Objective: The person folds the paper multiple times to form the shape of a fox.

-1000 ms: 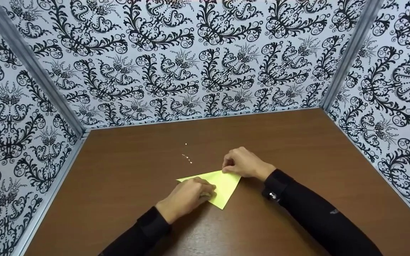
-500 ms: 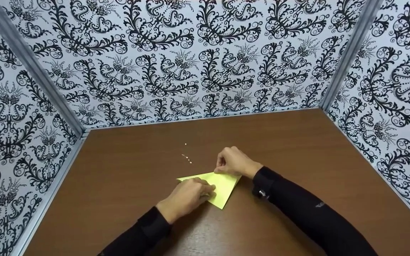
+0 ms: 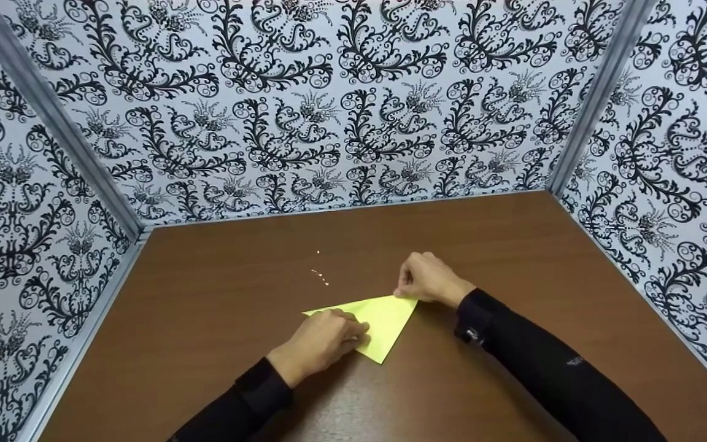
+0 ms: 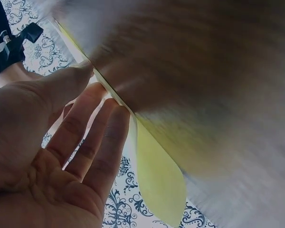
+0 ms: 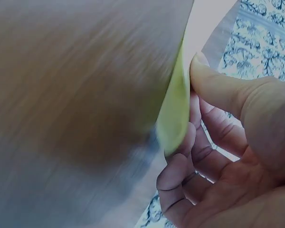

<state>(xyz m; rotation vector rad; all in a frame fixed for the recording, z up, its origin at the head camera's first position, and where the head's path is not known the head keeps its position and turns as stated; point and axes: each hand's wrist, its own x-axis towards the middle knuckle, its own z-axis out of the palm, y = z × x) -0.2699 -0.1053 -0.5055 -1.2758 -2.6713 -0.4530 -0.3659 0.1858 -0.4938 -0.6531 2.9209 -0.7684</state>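
A folded sheet of yellow paper (image 3: 384,322) lies on the brown table in the head view, its outline roughly triangular with one corner toward the person. My left hand (image 3: 323,344) rests on its left part, covering much of that side. In the left wrist view, the fingertips (image 4: 119,111) and thumb of this hand press along the paper's surface (image 4: 159,175), the fingers nearly straight. At the far right corner, my right hand (image 3: 430,279) pinches the paper's upper edge. Its thumb (image 5: 204,71) and bent fingers meet at the bulging paper edge (image 5: 175,114) in the right wrist view.
The brown table (image 3: 224,264) reaches back to patterned black-and-white walls (image 3: 292,123) with grey metal posts (image 3: 593,104) at the corners. Several small white specks (image 3: 320,277) mark the tabletop beyond the paper. Black sleeves (image 3: 544,362) cover both forearms.
My right hand slid left along the paper's upper edge, then back right to the far corner. The left hand stayed in place on the paper.
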